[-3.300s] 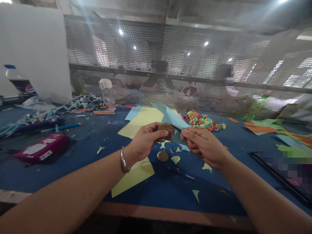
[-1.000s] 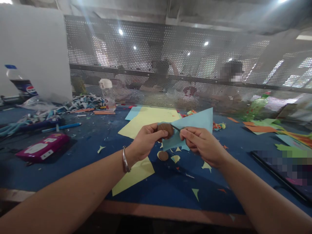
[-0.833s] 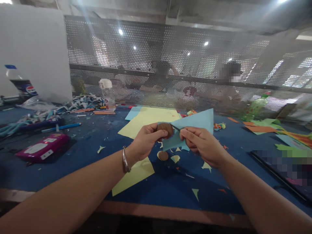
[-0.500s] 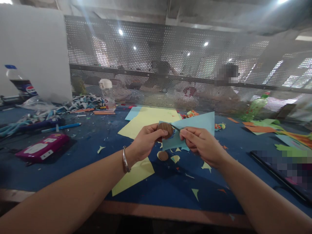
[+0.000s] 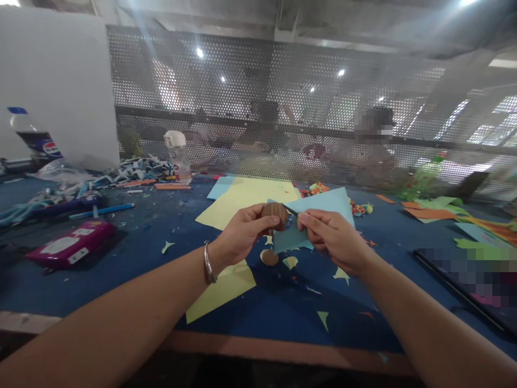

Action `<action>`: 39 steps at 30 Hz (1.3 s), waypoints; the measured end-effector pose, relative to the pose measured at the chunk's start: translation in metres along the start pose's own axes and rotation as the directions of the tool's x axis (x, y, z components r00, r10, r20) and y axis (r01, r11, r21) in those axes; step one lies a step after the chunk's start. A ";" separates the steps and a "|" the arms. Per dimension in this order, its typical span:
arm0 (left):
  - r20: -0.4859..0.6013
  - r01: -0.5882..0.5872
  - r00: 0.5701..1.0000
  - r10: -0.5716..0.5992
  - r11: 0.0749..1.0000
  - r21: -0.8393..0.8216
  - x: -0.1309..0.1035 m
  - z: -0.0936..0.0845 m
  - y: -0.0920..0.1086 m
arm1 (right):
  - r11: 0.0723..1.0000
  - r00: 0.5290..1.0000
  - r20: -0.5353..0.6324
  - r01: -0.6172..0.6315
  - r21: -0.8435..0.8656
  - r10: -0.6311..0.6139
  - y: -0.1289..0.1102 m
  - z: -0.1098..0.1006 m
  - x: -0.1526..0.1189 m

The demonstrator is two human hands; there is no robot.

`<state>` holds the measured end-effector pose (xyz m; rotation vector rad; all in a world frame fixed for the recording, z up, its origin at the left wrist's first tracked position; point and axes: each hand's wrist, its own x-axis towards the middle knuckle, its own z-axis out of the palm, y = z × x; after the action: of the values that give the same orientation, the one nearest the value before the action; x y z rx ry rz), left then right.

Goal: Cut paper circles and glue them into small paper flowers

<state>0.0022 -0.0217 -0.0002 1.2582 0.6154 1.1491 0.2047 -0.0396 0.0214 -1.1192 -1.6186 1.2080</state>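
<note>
My left hand (image 5: 241, 233), a silver bangle on its wrist, pinches a round brown disc (image 5: 274, 214) against a sheet of light blue paper (image 5: 333, 206). In my right hand (image 5: 332, 237) is a thin dark pointed tool (image 5: 290, 210); its tip lies at the disc's right edge, and the fingers hide what kind it is. The blue sheet stands tilted behind both hands. Below them on the table lies a second brown disc (image 5: 271, 258) with a pale yellow edge. Beside it rests a small pale yellow piece (image 5: 290, 262).
Yellow paper (image 5: 258, 188) lies behind my hands, and another yellow sheet (image 5: 222, 293) below my left wrist. Paper scraps (image 5: 323, 319) dot the blue table. A purple box (image 5: 72, 245), a clear bottle (image 5: 178, 156) and a cola bottle (image 5: 34, 137) stand left. A dark-edged device (image 5: 456, 291) lies right.
The blue sheet has tilted and turned slightly, its right corner shifting left and its lower edge down. The disc and tool stay together, with both hands nearly still.
</note>
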 end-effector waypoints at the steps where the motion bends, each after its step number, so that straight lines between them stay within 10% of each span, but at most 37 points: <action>1: -0.015 -0.003 1.000 0.003 1.000 -0.007 0.000 0.000 0.000 | 1.000 1.000 -0.003 -0.003 0.004 0.003 0.000 0.000 0.000; 39: -0.051 -0.033 0.998 0.032 0.999 -0.006 0.001 0.001 -0.003 | 1.000 1.000 0.015 0.018 0.019 -0.018 0.004 0.001 0.002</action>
<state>0.0045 -0.0205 -0.0028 1.2399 0.6300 1.2126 0.2038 -0.0374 0.0179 -1.0839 -1.6221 1.2198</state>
